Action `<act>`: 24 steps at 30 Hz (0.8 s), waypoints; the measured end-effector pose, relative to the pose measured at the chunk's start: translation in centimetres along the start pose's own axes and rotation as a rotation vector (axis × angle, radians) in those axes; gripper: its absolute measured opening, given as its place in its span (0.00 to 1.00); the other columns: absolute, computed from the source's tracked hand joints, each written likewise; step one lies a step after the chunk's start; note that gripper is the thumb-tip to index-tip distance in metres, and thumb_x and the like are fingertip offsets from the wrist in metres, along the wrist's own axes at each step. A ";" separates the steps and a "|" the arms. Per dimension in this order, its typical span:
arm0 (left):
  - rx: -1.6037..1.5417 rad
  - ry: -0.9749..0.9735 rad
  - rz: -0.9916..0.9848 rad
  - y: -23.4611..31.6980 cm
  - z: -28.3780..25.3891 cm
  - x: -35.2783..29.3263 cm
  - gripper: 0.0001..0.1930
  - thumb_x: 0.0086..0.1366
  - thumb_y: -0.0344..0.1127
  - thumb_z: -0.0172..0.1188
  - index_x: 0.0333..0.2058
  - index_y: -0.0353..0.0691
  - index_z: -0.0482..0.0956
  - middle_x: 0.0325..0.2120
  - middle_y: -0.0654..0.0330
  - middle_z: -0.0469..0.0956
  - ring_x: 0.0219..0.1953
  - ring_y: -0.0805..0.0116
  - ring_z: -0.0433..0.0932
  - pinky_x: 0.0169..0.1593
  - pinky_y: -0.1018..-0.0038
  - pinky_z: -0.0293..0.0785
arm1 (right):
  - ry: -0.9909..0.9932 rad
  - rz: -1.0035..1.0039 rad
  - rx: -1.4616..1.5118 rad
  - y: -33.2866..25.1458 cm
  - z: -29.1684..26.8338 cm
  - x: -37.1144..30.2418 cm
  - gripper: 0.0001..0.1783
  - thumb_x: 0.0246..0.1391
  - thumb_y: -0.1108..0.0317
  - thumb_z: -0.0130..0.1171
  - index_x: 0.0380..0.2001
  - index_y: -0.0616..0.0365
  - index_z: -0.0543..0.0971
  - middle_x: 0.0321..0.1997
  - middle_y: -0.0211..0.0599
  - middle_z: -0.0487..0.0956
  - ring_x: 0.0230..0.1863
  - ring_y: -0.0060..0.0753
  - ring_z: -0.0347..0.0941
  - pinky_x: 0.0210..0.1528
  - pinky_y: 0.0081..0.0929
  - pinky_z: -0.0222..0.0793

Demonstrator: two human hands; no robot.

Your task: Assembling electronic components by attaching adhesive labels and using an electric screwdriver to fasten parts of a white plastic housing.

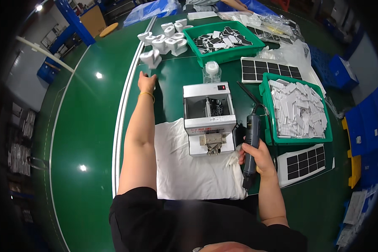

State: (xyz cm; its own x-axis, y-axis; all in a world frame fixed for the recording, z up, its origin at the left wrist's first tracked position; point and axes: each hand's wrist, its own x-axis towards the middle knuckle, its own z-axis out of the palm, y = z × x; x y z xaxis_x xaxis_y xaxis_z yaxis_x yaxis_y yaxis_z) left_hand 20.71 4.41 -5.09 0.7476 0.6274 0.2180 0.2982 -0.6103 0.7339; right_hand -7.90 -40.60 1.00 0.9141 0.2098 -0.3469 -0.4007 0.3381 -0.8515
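Note:
My left hand [146, 82] reaches far out along the left edge of the green table. Its fingertips are apart, with a dark gap between them and nothing visible held. Just beyond it stands a white moulded plastic part [151, 59], slightly blurred and apart from the fingers. My right hand [260, 156] is wrapped round a dark electric screwdriver [252, 138], its tip pointing toward me and its cord at the far end. Between my arms sits a grey screw feeder [210, 122] with an open top and a metal outlet in front.
Similar white parts [171, 44] cluster at the far left. Green bins hold black-and-white pieces [220, 41] and white strips [299, 109]. A white cloth [185, 168] lies under the feeder. A clear container [212, 72] stands behind it. Sheets of black pads [305, 163] lie right.

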 end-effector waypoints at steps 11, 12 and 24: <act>-0.230 -0.087 0.115 -2.3 -4.1 -6.4 0.21 0.53 0.35 0.63 0.47 0.35 0.77 0.37 0.49 0.82 0.40 0.55 0.81 0.45 0.65 0.77 | 0.051 -0.026 -0.119 0.9 0.1 0.6 0.22 0.56 0.65 0.60 0.50 0.62 0.68 0.24 0.37 0.75 0.21 0.29 0.73 0.23 0.29 0.75; -0.281 -0.085 0.118 -3.0 -4.7 -7.5 0.22 0.51 0.35 0.65 0.47 0.35 0.77 0.37 0.50 0.82 0.40 0.56 0.81 0.45 0.65 0.77 | 0.066 -0.044 -0.143 0.9 0.4 0.3 0.21 0.57 0.64 0.60 0.50 0.61 0.70 0.24 0.35 0.75 0.21 0.27 0.73 0.23 0.27 0.75; -0.254 -0.034 0.087 -10.1 -28.7 -23.5 0.22 0.56 0.34 0.66 0.49 0.34 0.76 0.46 0.51 0.80 0.48 0.61 0.79 0.53 0.69 0.75 | -0.083 0.041 -0.039 1.6 -1.4 1.6 0.12 0.58 0.61 0.62 0.38 0.56 0.74 0.26 0.29 0.73 0.24 0.23 0.70 0.29 0.23 0.71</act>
State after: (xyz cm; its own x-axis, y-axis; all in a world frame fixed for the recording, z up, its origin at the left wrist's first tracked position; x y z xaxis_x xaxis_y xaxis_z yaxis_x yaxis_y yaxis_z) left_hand -16.88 9.74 0.83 0.7843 0.5592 0.2686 0.0772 -0.5176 0.8521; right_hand -6.96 -41.04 -1.46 0.8881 0.2987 -0.3492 -0.4335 0.2921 -0.8525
